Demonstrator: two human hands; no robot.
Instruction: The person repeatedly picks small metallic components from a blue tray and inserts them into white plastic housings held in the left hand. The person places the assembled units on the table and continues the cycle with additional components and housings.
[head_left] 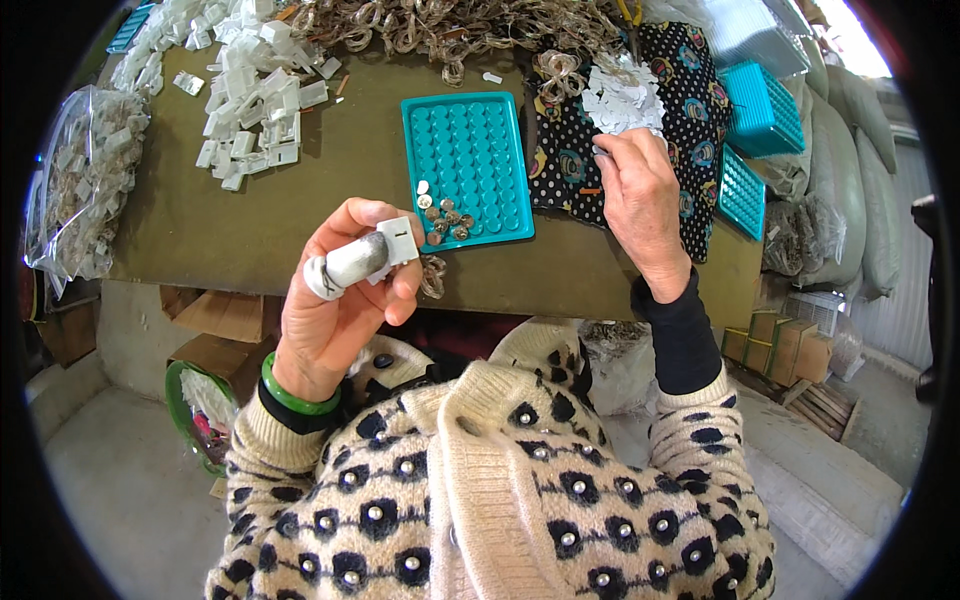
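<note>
My left hand [340,270] is raised in front of the table's near edge, its fingers closed around a small white plastic casing [401,240] with a short slot in its face. One digit of this hand wears a whitish, grey-smudged wrap [350,266]. Just beyond it lies a teal tray [470,150] with rows of round hollows; several small shiny metal discs [446,220] are gathered at its near left corner. My right hand [640,195] is at the near edge of a pile of thin white pieces [622,95] on a black dotted cloth [568,165]. Its fingertips are pinched together; anything between them is too small to make out.
White plastic casings [250,95] are heaped at the back left, beside a clear bag [88,180] of parts. Bundled clear cords [440,30] line the back. Stacked teal trays [765,110] stand at the right, near large sacks [835,190]. A green basket [190,415] sits below left.
</note>
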